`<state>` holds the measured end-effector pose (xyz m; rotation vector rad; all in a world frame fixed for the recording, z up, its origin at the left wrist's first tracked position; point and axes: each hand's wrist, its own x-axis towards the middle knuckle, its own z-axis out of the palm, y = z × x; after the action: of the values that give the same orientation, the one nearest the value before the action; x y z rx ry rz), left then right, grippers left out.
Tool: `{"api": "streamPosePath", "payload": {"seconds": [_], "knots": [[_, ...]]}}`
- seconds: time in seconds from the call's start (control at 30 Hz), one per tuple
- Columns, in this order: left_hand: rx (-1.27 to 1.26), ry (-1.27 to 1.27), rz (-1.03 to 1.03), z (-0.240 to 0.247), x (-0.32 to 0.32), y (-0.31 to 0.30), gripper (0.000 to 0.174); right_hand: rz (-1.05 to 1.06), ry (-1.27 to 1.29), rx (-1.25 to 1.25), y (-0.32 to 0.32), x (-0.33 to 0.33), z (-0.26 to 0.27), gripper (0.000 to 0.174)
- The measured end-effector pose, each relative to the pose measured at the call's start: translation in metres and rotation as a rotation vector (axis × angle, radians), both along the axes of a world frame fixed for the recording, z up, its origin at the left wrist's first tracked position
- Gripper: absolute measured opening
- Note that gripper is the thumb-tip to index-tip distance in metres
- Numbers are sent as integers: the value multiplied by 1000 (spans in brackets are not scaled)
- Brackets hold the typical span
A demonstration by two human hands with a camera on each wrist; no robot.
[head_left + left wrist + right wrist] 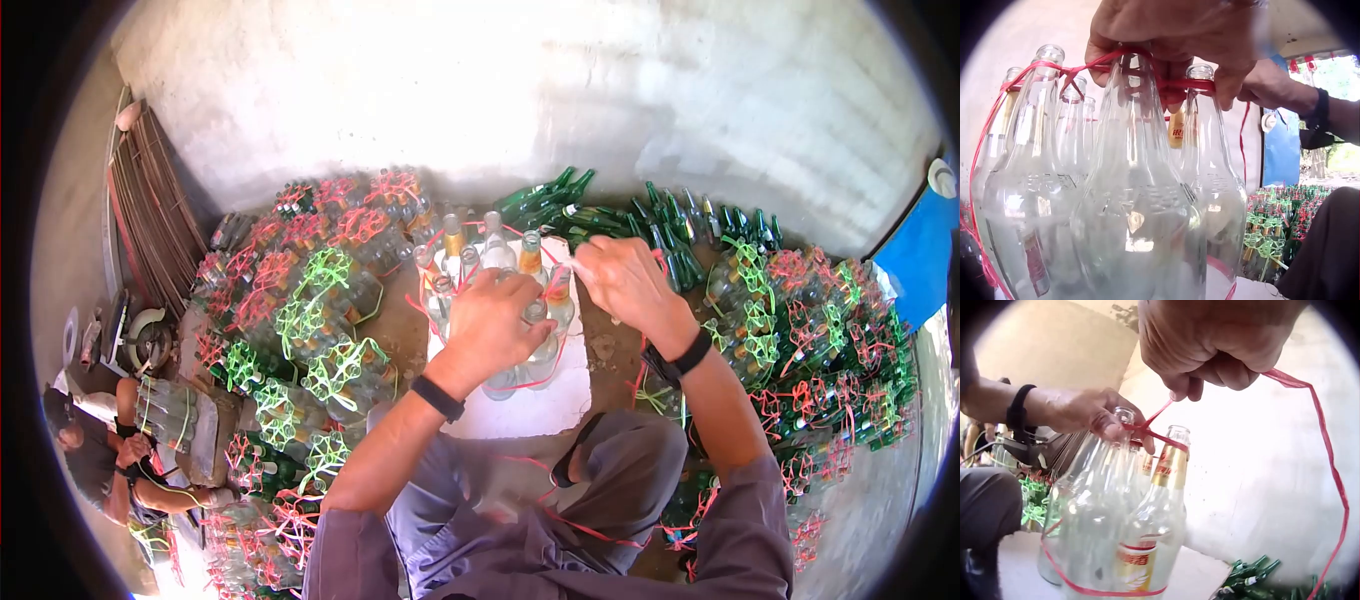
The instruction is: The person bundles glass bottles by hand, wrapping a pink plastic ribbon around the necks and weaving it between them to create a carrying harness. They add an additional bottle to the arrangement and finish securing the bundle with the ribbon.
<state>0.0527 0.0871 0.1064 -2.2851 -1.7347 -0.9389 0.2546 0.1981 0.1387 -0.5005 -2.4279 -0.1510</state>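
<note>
A cluster of clear glass bottles (1135, 206), some with gold neck labels, stands upright on a white block (500, 418). Red plastic twine (1116, 592) circles their bodies and also runs around the necks. Reaching over the cluster, my left hand (492, 325) grips a bottle neck, its thumb and fingers around the glass just below the mouth. On the right side my right hand (625, 285), fingers curled, holds the same red twine above the bottle tops. In the right wrist view one stretch runs taut from these fingers to the necks, and a loose tail hangs off to the right.
Bundles of bottles tied with red and green twine (325, 290) crowd the floor on both sides. Loose green bottles (545, 200) lie along the pale wall (480, 100). At far left another person (95, 465) sits by a bottle bundle. My knees flank the block.
</note>
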Motion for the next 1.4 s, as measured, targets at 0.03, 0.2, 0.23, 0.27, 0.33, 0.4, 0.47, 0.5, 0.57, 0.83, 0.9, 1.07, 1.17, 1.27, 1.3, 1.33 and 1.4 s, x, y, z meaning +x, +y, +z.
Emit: {"api": "streamPosePath", "payload": {"seconds": [0.03, 0.2, 0.23, 0.27, 0.33, 0.4, 0.47, 0.5, 0.57, 0.83, 0.9, 1.07, 1.17, 1.27, 1.3, 1.33, 1.4], "knots": [[4, -1, -2, 0, 0, 0, 40, -2, 29, -11, 12, -9, -4, 24], [18, 2, -17, -1, -2, 0, 41, 57, 121, -324, 49, -20, -36, 19], [24, -4, -25, -1, -2, 0, 41, 50, 119, -475, 51, -19, -44, 16], [24, -5, -24, -1, -2, 1, 41, 50, 117, -475, 53, -18, -54, 16], [-33, -6, -35, 1, -3, 1, 43, 18, 242, -796, 52, -18, -72, 15], [-17, -20, -38, -1, -3, 0, 46, 27, 272, -822, 51, -19, -87, 18], [4, -31, -42, -4, -4, -2, 48, -4, 332, -929, 48, -20, -98, 20], [66, -81, -46, -7, -6, -5, 53, -24, 349, -1055, 44, -21, -98, 22], [128, -126, -47, -12, -7, -21, 58, -22, 471, -1138, 35, -29, -104, 22], [-99, -633, 316, -105, -20, -67, 110, 17, 746, -1113, 31, -40, -134, 33], [-119, -580, 365, -115, -15, -62, 121, 36, 784, -1074, 28, -40, -131, 31], [-116, -718, 360, -116, -16, -52, 120, -39, 773, -1021, 23, -40, -134, 31], [-159, -704, 299, -114, -35, -45, 120, -109, 758, -1032, 3, -36, -118, 31], [-262, -782, 134, -105, -69, -37, 117, -151, 770, -1075, -28, -35, -112, 32], [-334, -872, 22, -100, -81, -32, 116, -150, 785, -1118, -38, -36, -113, 33], [-338, -870, 22, -93, -92, -27, 116, -152, 787, -1121, -48, -41, -110, 33], [-499, -1211, -189, -81, -111, -21, 112, -25, 938, -1175, -69, -53, -107, 35]]}}
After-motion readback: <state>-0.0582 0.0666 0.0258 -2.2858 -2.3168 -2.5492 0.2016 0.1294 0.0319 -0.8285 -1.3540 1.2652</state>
